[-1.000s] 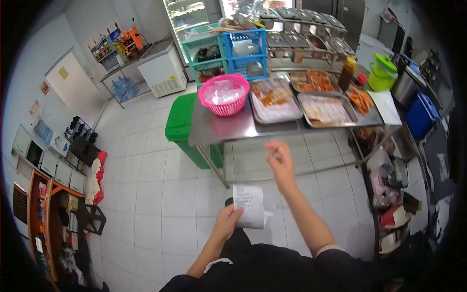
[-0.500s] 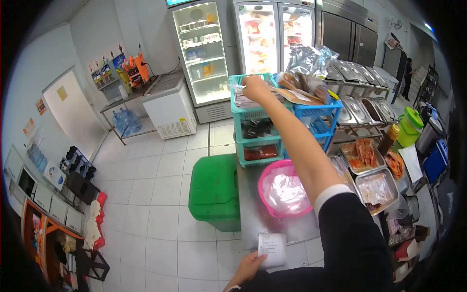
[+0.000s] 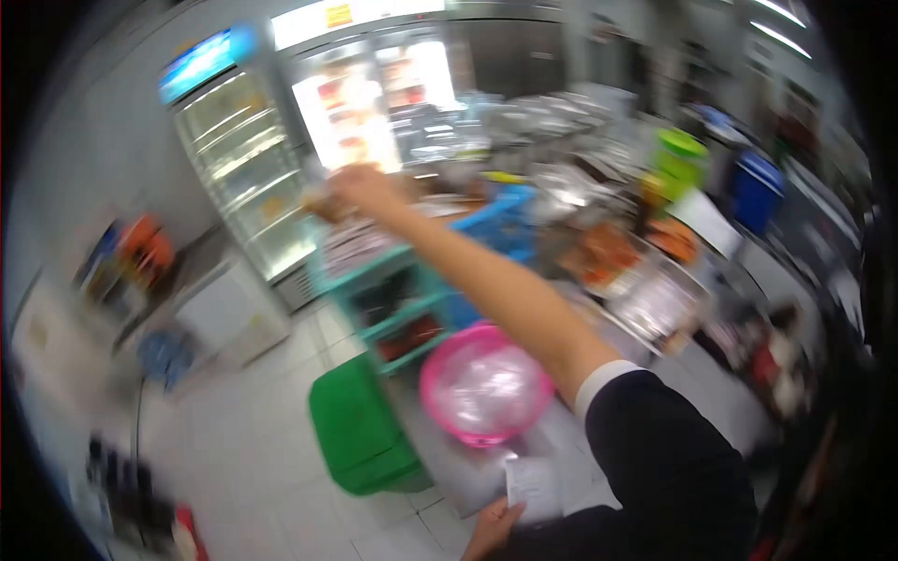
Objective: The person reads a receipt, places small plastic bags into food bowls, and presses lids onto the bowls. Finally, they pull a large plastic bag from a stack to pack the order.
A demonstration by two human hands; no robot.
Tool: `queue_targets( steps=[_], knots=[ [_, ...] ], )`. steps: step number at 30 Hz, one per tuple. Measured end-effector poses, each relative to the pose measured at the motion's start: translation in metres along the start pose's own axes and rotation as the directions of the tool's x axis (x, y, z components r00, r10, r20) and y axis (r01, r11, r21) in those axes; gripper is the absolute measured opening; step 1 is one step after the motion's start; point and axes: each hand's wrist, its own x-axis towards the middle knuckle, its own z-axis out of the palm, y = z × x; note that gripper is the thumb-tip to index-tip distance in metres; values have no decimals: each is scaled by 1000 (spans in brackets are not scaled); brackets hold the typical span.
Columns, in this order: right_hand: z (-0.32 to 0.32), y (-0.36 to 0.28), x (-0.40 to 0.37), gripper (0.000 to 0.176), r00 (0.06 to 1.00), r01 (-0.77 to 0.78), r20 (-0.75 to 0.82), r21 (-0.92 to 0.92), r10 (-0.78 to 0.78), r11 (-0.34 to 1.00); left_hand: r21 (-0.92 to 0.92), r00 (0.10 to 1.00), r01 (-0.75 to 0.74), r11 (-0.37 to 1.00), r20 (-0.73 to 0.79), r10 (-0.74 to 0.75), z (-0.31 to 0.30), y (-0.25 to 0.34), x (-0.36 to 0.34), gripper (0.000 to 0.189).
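At the bottom centre, my left hand (image 3: 496, 528) pinches a white printed paper slip (image 3: 533, 488). My right arm stretches far forward, and my right hand (image 3: 372, 190) is closed above the top of a teal stacked basket (image 3: 341, 280). A pale and brownish thing (image 3: 323, 204) hangs at its fingers, too smeared by motion to name. Flat packets (image 3: 357, 240) lie in the basket's top tier, just below this hand. Dark and reddish packs fill the lower tiers. A pink basin (image 3: 486, 385) lined with clear plastic stands between my two hands.
A blue basket (image 3: 510, 224) stands right of the teal one. Metal trays of food (image 3: 655, 304) lie along the table's right side. A green lidded bin (image 3: 360, 425) stands on the floor beside the table's left edge. Lit glass-door fridges (image 3: 346, 103) line the back.
My view has swung to the right and blurred. My right hand has risen from the basket's top tier, with a pale and brownish thing at its fingers. My left hand still holds the slip.
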Motion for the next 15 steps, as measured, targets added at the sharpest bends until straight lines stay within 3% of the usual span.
queue_targets(
  steps=[1,2,3,4,5,6,9,10,11,12,13,14,15],
  knots=[
    [-46,-39,-37,18,906,408,124,-510,-405,757,-30,995,-54,998,79,56,7,-1,10,26],
    [-64,-41,-65,16,992,122,33,-440,-120,890,-54,977,-88,995,188,97,17,-1,17,25],
    [-106,-64,-118,15,976,151,-179,125,-127,981,-15,960,-105,994,258,106,29,9,17,23],
    [-159,-116,-169,15,989,26,-147,99,-12,995,13,937,-119,993,333,108,46,17,19,22],
    [-200,-145,-225,16,976,-63,-190,239,110,969,31,910,-84,996,410,64,62,14,26,22],
    [-237,-171,-281,15,927,-259,-169,354,334,899,3,874,-85,996,480,73,87,8,28,22],
    [-355,-252,-451,17,792,-288,-562,1,239,958,11,757,-81,997,652,54,194,-12,14,18],
    [-376,-290,-503,17,738,-292,-654,-89,165,952,123,755,-79,989,655,-21,239,-14,-8,15],
    [-402,-368,-543,19,464,-386,-663,447,588,807,231,783,-78,970,616,-84,266,-16,-27,13],
    [-429,-416,-591,21,390,-470,-754,331,529,818,353,691,-134,926,703,-168,297,-47,-13,21],
    [-445,-462,-634,24,279,-447,-798,385,535,808,574,678,-246,781,678,-284,331,-50,-31,21],
    [-455,-505,-658,22,174,-377,-871,371,459,848,367,516,-234,900,832,-205,360,-72,-29,23],
    [-465,-552,-697,21,100,-321,-914,344,392,883,266,417,-49,963,881,-222,402,-80,-70,26]
  ],
)
